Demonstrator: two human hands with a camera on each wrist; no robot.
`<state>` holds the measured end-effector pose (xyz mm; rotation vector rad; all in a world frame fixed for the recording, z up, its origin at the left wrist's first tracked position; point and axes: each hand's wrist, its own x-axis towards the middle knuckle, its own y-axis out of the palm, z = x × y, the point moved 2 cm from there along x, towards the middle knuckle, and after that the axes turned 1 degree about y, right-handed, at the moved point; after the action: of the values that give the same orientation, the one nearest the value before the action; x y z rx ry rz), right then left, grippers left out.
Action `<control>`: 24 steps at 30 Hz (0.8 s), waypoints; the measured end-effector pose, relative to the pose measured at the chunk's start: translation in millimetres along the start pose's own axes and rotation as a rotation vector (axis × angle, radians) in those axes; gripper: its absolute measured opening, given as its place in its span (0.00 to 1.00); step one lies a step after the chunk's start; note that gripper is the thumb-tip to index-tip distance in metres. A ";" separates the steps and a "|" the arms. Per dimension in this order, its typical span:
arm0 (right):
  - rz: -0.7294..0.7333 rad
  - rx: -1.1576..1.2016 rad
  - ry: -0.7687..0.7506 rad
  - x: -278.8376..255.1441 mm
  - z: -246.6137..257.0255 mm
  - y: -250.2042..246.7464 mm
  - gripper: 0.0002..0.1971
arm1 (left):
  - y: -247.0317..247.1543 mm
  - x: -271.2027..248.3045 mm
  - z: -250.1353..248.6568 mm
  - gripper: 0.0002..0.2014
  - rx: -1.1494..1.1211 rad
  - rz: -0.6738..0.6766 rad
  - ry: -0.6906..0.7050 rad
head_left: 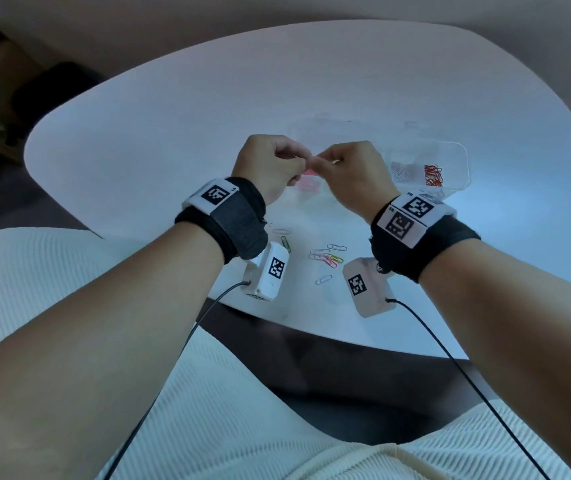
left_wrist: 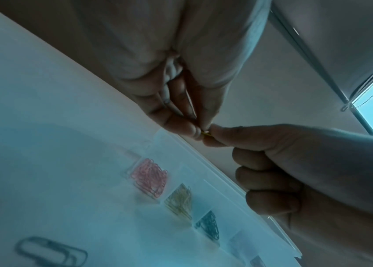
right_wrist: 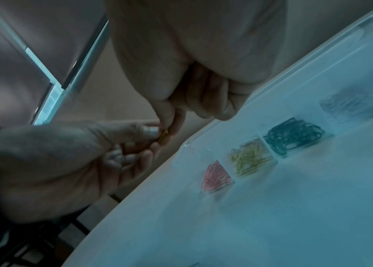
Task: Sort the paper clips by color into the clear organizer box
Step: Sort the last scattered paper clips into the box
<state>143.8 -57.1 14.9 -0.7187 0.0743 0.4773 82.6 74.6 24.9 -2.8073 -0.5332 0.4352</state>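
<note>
Both grips pinched on one small yellow paper clip (right_wrist: 163, 135), held between thumb and fingertips of the left hand (head_left: 270, 164) and the right hand (head_left: 353, 174), raised above the tabletop (head_left: 173, 133). Whether a second clip is tangled in cannot be told. Directly below and beyond the grips the clear organizer box (head_left: 457, 157) is seen, partly hidden by both hands in the head view. Compartments under the grips are filled: pink clips (left_wrist: 150, 176), yellow clips (left_wrist: 179, 200), dark green clips (left_wrist: 208, 225); further right, silver clips (head_left: 402, 173) and orange clips (head_left: 433, 174). Behind the wrists, nearer the body, loose unsorted clips (head_left: 327, 256) are scattered on the tabletop, with a grey clip (left_wrist: 50, 252) close to the left wrist camera. Wrist bands with marker tags and cabled white units are worn on both arms.
</note>
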 end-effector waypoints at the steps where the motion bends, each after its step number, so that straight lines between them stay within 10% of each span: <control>1: -0.011 -0.001 0.007 -0.5 -2.6 -2.2 0.11 | 2.0 -0.7 0.0 0.06 -0.007 0.011 -0.002; 6: -0.251 -0.049 0.097 5.6 -15.4 -27.9 0.09 | 0.0 3.2 3.5 0.06 0.168 0.037 -0.004; 12: -0.111 -0.082 0.073 -5.6 -32.0 -33.8 0.21 | -4.0 -6.0 26.6 0.07 0.768 0.345 -0.124; 19: 0.397 0.898 0.638 -58.6 -61.1 -29.0 0.36 | 6.1 -17.1 45.1 0.10 0.982 0.495 -0.080; 24: 0.413 1.125 0.704 -74.4 -74.0 -23.4 0.40 | 10.5 -18.5 47.9 0.11 0.977 0.515 -0.030</control>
<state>95.0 -149.7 -9.7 0.2866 1.0811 0.4658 53.4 66.9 -17.9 -1.9344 0.3541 0.6159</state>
